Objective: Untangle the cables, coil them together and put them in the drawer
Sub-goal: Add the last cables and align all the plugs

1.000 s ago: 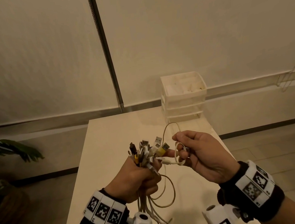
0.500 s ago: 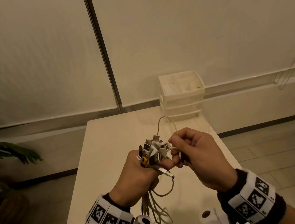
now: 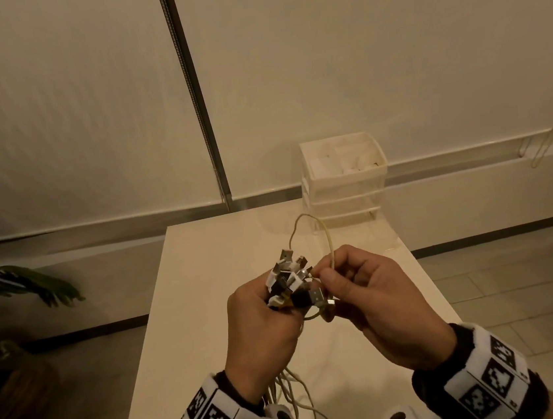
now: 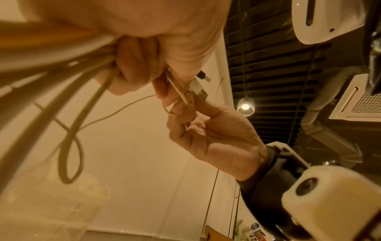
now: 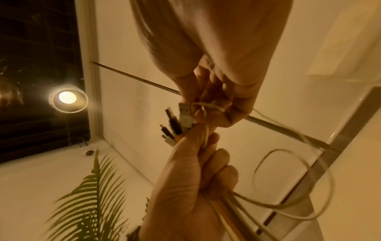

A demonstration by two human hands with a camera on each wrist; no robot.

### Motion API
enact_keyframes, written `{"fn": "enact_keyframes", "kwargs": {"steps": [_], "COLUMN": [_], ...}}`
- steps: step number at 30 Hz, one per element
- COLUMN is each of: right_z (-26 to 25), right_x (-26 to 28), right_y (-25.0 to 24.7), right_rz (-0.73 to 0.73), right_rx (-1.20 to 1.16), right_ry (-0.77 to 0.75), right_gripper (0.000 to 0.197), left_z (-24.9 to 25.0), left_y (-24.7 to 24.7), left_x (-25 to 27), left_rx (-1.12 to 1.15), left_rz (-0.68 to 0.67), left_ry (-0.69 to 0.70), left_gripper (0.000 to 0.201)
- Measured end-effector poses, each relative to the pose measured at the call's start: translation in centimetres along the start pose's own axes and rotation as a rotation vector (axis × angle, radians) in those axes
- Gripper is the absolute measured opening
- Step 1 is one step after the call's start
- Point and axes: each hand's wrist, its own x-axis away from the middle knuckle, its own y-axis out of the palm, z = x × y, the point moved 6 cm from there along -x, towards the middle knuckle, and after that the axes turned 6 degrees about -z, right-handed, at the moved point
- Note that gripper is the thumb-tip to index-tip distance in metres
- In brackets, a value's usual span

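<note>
Two hands are working a bundle of thin white cables [image 3: 290, 283] above the pale glossy counter [image 3: 190, 308]: left hand [image 3: 264, 327] gripping the bundle, right hand [image 3: 375, 305] pinching one looped strand, a white plastic drawer unit [image 3: 346, 180] standing behind.

Two hands are in view: the left hand [image 3: 264, 327] and the right hand [image 3: 379, 304]. One bundle of cables [image 3: 290, 281] runs between them; its plug ends crowd together, too many and too overlapped for a sure count, though at least six show. One worktop [image 3: 208, 286] lies below. One drawer unit [image 3: 346, 180] stands at its far edge, with three tiers. One potted plant [image 3: 10, 301] stands on the floor. Each wrist carries one marker band, two in all.
</note>
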Motion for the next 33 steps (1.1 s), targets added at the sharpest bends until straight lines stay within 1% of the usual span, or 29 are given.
{"fn": "enact_keyframes", "kwargs": {"steps": [2,3,5,7,8,9,12,14,15,17,18,19,20,22,24,25,28,30,31,33], "right_z": [0.1,0.1,0.2,0.6,0.9,1.2,0.8,0.3,0.2,0.1,0.1,0.2,0.3,0.2,-0.3,-0.5,-0.9,-0.5,-0.2,0.5], "right_x": [0.1,0.2,0.5,0.6,0.6,0.5,0.5,0.5,0.5,0.5,0.5,0.4,0.4,0.5,0.5,0.6,0.8,1.0,1.2,1.7], "right_y": [-0.5,-0.7,-0.9,-0.7,-0.7,-0.7,-1.5,-2.1,-2.3,-2.6,-2.7,-2.5,-2.1,-1.1,0.2,0.7,1.2,1.1,1.1,1.3], "right_rz": [-0.021,-0.021,-0.014,-0.027,-0.037,-0.034,0.055,0.097,0.101,0.098,0.082,0.052,0.009,-0.096,-0.198,-0.229,-0.257,-0.282,-0.308,-0.37], "right_rx": [0.108,0.194,0.451,0.776,0.878,0.9,0.777,0.653,0.603,0.541,0.512,0.473,0.437,0.448,0.523,0.546,0.545,0.549,0.575,0.64], "right_ry": [-0.047,-0.082,-0.163,-0.217,-0.21,-0.192,-0.202,-0.171,-0.142,-0.083,-0.049,-0.013,0.02,0.044,0.022,0.016,0.033,0.094,0.131,0.198], "right_gripper": [0.015,0.008,0.012,0.009,0.009,0.012,0.014,0.017,0.017,0.018,0.018,0.018,0.017,0.017,0.016,0.016,0.017,0.017,0.018,0.019], "left_z": [-0.4,-0.7,-0.8,-1.1,-1.2,-0.9,-0.2,0.0,-0.1,0.3,0.5,0.8,1.1,2.2,2.6,2.5,2.1,2.2,2.3,2.5], "left_y": [-0.1,-0.2,-0.1,-0.3,-0.5,-0.6,-0.8,-1.7,-2.4,-3.7,-4.3,-4.5,-4.6,-4.0,-3.1,-2.8,-2.9,-3.5,-4.1,-5.6], "left_x": [0.0,0.0,-0.1,-0.3,-0.3,-0.2,-0.1,-0.1,-0.2,-0.5,-0.6,-0.8,-1.1,-1.4,-1.6,-1.8,-1.9,-1.7,-1.6,-1.5], "left_rx": [-0.003,0.014,0.076,0.09,0.096,0.101,0.184,0.266,0.288,0.309,0.328,0.325,0.279,0.117,-0.032,-0.099,-0.273,-0.303,-0.301,-0.296], "left_rz": [0.006,-0.021,-0.128,-0.216,-0.236,-0.248,-0.236,-0.128,-0.068,0.028,0.057,0.056,0.031,-0.078,-0.187,-0.208,-0.212,-0.189,-0.15,-0.021], "left_ry": [-0.027,-0.056,-0.093,-0.092,-0.09,-0.086,-0.105,-0.116,-0.101,-0.052,-0.034,-0.017,0.007,0.081,0.122,0.122,0.113,0.127,0.129,0.12], "left_gripper": [0.019,0.02,0.017,0.01,0.008,0.008,0.002,0.016,0.017,0.011,0.01,0.013,0.02,0.035,0.04,0.04,0.035,0.04,0.042,0.047]}}
